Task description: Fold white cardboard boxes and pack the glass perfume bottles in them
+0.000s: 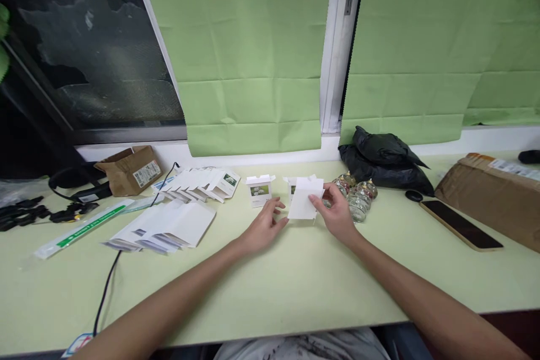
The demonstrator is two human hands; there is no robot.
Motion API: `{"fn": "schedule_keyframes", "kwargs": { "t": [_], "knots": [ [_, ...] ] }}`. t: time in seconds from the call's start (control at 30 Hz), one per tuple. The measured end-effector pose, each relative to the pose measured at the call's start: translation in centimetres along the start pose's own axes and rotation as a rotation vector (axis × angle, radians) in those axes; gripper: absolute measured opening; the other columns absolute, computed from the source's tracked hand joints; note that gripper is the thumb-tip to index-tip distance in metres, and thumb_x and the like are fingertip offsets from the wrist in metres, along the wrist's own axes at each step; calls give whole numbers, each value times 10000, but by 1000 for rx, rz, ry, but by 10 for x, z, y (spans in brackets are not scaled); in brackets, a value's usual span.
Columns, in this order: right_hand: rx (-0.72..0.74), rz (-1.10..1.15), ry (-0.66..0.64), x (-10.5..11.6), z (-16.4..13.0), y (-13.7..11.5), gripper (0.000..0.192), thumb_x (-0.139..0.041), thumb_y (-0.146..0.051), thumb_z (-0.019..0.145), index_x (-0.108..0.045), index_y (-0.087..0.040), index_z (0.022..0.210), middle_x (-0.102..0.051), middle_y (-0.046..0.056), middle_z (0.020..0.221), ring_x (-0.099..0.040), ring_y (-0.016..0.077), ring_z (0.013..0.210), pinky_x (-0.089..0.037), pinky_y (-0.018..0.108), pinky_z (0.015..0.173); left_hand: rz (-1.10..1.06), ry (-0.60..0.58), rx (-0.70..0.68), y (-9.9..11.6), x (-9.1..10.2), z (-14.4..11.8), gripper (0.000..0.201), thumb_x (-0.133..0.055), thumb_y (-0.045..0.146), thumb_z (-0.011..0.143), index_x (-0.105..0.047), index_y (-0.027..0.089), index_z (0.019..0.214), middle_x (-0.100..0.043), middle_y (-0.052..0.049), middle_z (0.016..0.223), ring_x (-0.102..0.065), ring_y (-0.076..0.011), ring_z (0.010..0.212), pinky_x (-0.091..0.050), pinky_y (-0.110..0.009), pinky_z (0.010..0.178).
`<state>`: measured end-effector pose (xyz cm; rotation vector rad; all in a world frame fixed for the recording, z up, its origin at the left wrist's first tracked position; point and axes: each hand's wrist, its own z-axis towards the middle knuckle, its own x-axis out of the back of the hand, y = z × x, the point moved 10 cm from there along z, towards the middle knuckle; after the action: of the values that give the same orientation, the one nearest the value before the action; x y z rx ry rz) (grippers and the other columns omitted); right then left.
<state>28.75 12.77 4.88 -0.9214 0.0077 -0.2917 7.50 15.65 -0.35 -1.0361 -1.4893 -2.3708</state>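
Left hand [264, 228] just left of centre, palm down on the pale green table [270, 287], fingers loosely spread, fingertips near the lower left edge of a white folded carton [304, 199]; contact there not clear enough to tell. Right hand [335, 211] just right of centre, thumb and fingers pinched on the carton's right edge. Carton at the middle of the frame, held off the tabletop, blank face toward the camera, long axis close to upright and leaning slightly right, top flaps pointing up toward the window.

Lower left: a black cable [107, 287] running across the table to its front edge. Left of centre: a fanned pile of flat white cartons [169, 228], lying flat. Farther left, a long clear packet with a green stripe [82, 229].

Behind the hands: a small standing box [260, 190] with a green picture on its front and open top flaps, just left of the held carton; a second box partly hidden behind it. Just right, a cluster of small glass jars [358, 197], close to the right hand. Right side: a dark phone [462, 225] lying flat, beside a brown parcel [489, 194].

Far edge: a row of overlapping printed cartons [202, 183], a torn brown cardboard box [130, 169] at upper left, black plastic bags [383, 160] against the sill, green blinds [248, 50] above.
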Motion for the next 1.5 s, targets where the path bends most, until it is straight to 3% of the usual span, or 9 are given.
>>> {"fn": "schedule_keyframes", "kwargs": {
  "t": [0.1, 0.2, 0.37, 0.57, 0.83, 0.97, 1.1, 1.3, 1.5],
  "knots": [
    [-36, 22, -9, -2, -1, 3, 327, -740, -503, 907, -618, -233, 1045, -669, 31, 907, -619, 211, 790, -527, 338, 710, 115, 40, -57, 5, 0, 22, 296, -560, 372, 1000, -535, 221, 1254, -380, -161, 1611, -571, -291, 1268, -502, -440, 1007],
    [-29, -10, 17, 1, -2, 2, 345, -767, -506, 884, -630, -232, 1043, -671, 32, 924, -613, 207, 793, -524, 337, 716, 64, 135, -40, 11, -1, 41, 358, -616, 300, 941, -467, 208, 1254, -478, -199, 1516, -642, -254, 1076, -531, -426, 907],
    [-18, -45, 85, 10, -3, 3, 357, -780, -498, 875, -625, -234, 1059, -656, 17, 906, -588, 196, 786, -504, 331, 726, -23, 235, -20, 21, -13, 52, 325, -650, 292, 891, -395, 237, 1085, -624, -104, 1304, -581, -141, 729, -452, -293, 665],
    [12, -55, 122, 13, -4, 1, 362, -760, -483, 898, -620, -229, 1113, -665, 24, 937, -606, 201, 807, -510, 341, 734, -23, 359, 41, 17, -7, 55, 252, -560, 245, 934, -342, 251, 1060, -602, -10, 974, -530, -148, 699, -389, -267, 642],
    [349, -270, 85, 7, -19, -48, 268, -684, -373, 979, -601, -239, 1196, -657, 68, 1027, -612, 243, 929, -522, 408, 823, 12, 333, 43, 14, 17, 8, 315, -621, 317, 957, -381, 245, 1148, -601, -3, 920, -630, -196, 839, -442, -288, 714],
    [496, -299, 41, -2, -32, -66, 240, -604, -322, 1029, -551, -254, 1253, -659, 82, 1061, -628, 265, 993, -539, 433, 858, 60, 281, 54, 10, 24, -18, 330, -592, 399, 998, -369, 249, 1190, -609, 2, 905, -617, -187, 776, -441, -293, 682],
    [375, -275, -10, -8, -31, -48, 325, -507, -384, 1072, -468, -253, 1367, -652, 103, 1150, -661, 254, 963, -563, 403, 785, 29, 278, 43, 1, 29, -23, 335, -577, 448, 1013, -367, 256, 1188, -617, -12, 951, -622, -184, 789, -449, -289, 660],
    [110, -276, -98, -14, -26, -21, 535, -436, -486, 1081, -335, -240, 1544, -607, 150, 1340, -665, 288, 1071, -558, 436, 872, -30, 251, 32, -6, 30, -18, 382, -609, 470, 997, -341, 259, 1170, -616, -16, 957, -616, -189, 808, -451, -287, 648],
    [56, -280, -173, -18, -24, -23, 546, -410, -552, 1070, -399, -261, 1532, -596, 126, 1422, -642, 303, 1158, -520, 446, 966, 11, 234, 15, 4, 31, -23, 348, -573, 420, 1015, -357, 245, 1224, -601, -36, 985, -613, -197, 843, -457, -297, 669]
  ]
}}
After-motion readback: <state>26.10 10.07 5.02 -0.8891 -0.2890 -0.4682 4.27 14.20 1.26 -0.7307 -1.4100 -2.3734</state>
